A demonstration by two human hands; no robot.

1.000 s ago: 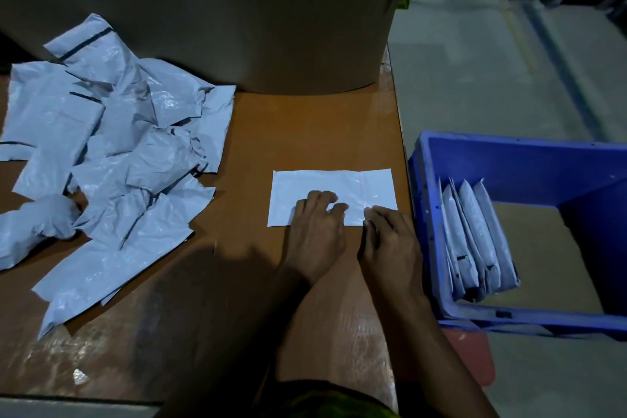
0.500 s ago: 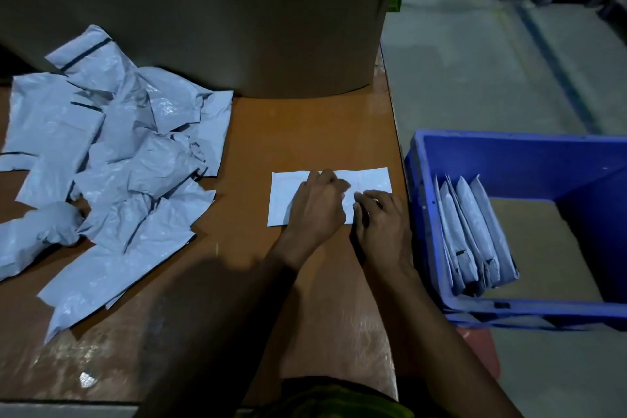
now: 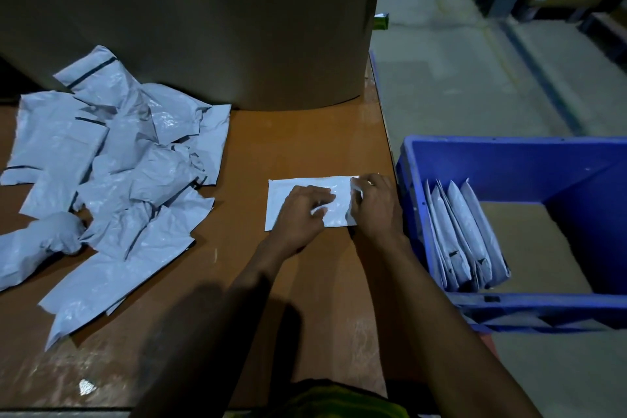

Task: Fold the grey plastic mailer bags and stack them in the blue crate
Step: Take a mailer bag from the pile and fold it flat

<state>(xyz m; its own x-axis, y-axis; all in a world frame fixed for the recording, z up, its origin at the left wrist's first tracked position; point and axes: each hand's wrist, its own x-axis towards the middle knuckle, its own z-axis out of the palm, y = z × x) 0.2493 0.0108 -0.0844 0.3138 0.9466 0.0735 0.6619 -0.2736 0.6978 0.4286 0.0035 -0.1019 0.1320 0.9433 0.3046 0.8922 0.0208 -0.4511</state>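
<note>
Right hand (image 3: 375, 205) pinches the right end of the mailer bag (image 3: 288, 195), lifting that edge off the desk (image 3: 305, 146). Left hand (image 3: 300, 212) lies flat, fingers curled, pressing the middle of the same bag. Blue crate (image 3: 509, 153) sits just right of the right hand, off the desk edge, with folded bags (image 3: 464, 234) standing against its left wall. Pile of unfolded bags (image 3: 112, 173) lies well left of the left hand. Big cardboard box (image 3: 203, 20) behind both hands.
</note>
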